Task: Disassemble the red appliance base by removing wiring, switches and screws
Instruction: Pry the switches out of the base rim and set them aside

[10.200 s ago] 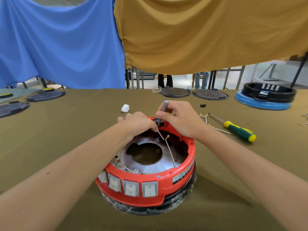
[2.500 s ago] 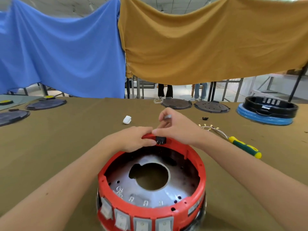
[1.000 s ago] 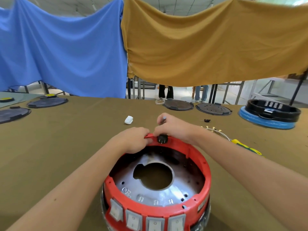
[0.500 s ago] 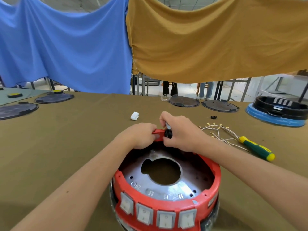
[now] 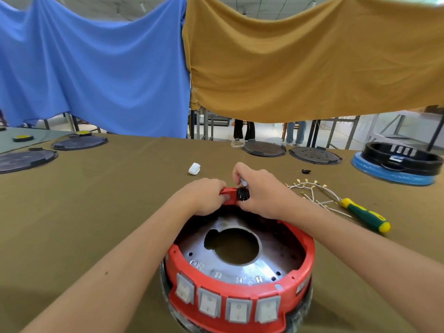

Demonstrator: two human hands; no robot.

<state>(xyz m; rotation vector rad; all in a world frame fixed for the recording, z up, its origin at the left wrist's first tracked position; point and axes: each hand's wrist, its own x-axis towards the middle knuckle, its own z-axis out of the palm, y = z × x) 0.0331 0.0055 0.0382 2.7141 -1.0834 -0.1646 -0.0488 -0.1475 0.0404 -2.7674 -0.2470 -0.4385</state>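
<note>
The red appliance base (image 5: 298, 243) lies upside down in front of me, a silver metal plate (image 5: 240, 267) with a round hole inside it and several white rocker switches (image 5: 228, 306) along its near side. My left hand (image 5: 206, 195) grips the far rim of the base. My right hand (image 5: 262, 191) holds a small black knob-like part (image 5: 242, 194) at that rim; a grey tip (image 5: 243, 181) sticks up from its fingers. A bundle of removed white wires (image 5: 310, 191) lies on the table to the right.
A green and yellow screwdriver (image 5: 365, 216) lies right of the base. A white plastic piece (image 5: 194, 168) and a small black part (image 5: 306, 171) lie further back. Dark round lids (image 5: 314, 155) and a black and blue base (image 5: 396, 164) stand at the far right; more dark lids (image 5: 26, 159) lie at the left.
The wire that ran inside the base ten seconds ago is gone from it. My hands stay at the far rim while the black part is worked there. The view has shifted slightly.
</note>
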